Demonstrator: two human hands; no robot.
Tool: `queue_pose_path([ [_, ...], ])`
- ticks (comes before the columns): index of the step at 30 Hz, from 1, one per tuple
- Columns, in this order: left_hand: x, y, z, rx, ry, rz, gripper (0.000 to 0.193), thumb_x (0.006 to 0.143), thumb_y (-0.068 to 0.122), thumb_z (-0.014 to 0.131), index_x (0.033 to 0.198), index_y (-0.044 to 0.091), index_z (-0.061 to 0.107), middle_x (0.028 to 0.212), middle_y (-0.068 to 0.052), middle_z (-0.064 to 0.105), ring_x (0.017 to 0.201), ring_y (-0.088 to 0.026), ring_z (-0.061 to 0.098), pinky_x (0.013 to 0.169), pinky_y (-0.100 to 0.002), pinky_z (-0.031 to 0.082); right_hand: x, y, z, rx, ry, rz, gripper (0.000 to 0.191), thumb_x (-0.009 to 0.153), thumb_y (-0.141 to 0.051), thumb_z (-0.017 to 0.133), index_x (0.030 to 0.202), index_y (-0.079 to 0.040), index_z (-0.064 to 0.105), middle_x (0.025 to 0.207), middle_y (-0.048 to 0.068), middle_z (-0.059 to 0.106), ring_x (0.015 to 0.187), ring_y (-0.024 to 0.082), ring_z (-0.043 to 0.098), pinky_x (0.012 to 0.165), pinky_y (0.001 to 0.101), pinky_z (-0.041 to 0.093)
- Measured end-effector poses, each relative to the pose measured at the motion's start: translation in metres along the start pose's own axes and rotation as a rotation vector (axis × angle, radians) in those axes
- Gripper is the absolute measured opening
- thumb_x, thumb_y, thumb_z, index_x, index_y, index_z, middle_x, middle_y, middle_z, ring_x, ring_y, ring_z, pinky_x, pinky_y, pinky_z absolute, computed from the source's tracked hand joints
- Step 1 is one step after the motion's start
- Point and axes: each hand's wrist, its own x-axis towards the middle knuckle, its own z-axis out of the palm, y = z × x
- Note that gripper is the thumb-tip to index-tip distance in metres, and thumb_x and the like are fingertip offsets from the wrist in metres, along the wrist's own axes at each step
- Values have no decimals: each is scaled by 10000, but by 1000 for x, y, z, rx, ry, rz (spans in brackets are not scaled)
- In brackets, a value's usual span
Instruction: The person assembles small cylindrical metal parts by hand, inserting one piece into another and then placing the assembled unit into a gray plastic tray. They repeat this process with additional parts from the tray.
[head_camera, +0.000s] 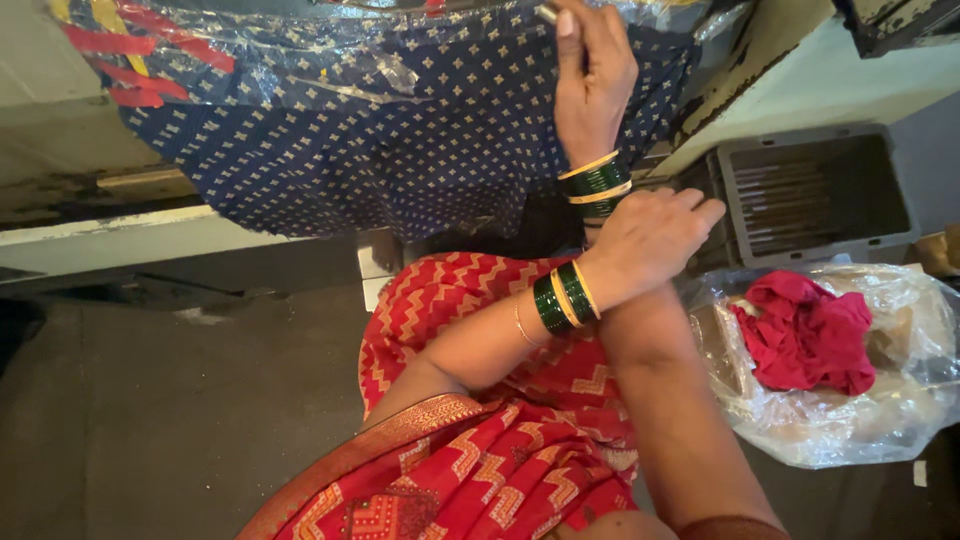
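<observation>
So the right hand (596, 75) is way up at 12 o'clock, fingers curled down over the top edge of a navy blue dotted fabric (400, 150) that sits inside a clear plastic wrap (330, 70), and it looks like it's pinching that edge, with a small pale object (546, 13) poking out at the fingertips, too small to tell what it is. The fabric spreads from about 10 o'clock across to 12 and hangs down over the edge of a pale work surface (120, 235). Red and yellow strips (120, 60) show through the plastic off at 10 o'clock. The left hand (650, 240) is just right of centre, crossing under the right wrist, fingers loosely bent and pointing toward 2 o'clock, and I honestly can't tell if it's gripping anything since the palm side is hidden. Both wrists have green and gold bangles (565, 297). At 2 to 3 o'clock there's a grey plastic crate (820, 190) with slim rod-like things lying in the bottom. Right below it at 4 o'clock sits a crumpled clear plastic bag (850, 400) with a bunched red cloth (805, 335) inside, near the left hand but not touching it. A red zigzag-print sari (480, 440) fills 6 o'clock, and the floor (150, 420) at 8 o'clock is dark.
</observation>
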Motion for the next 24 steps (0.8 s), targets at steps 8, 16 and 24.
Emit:
queue_pose_path([
  [8,-1,2,2,-2,3,11,116,877,163,585,960,122,655,802,-43,607,765,-235,668,653,-366,532,1,-3,2,52,-52,120,148,978,-131,767,1040,-29,678,939,96,684,743,212,666,649,321,524],
  [16,-1,-13,5,27,-8,-2,76,889,152,611,946,121,650,800,-37,614,762,-235,680,651,-370,540,0,13,13,-15,24,-69,259,1084,-183,702,1188,17,576,1039,176,637,889,372,642,798,417,518],
  [24,3,-31,3,-50,27,-15,143,819,188,693,926,113,637,800,-44,628,772,-257,684,667,-391,543,-2,22,27,47,31,-50,211,1102,-163,659,1185,8,568,1045,178,657,938,400,659,835,442,543],
])
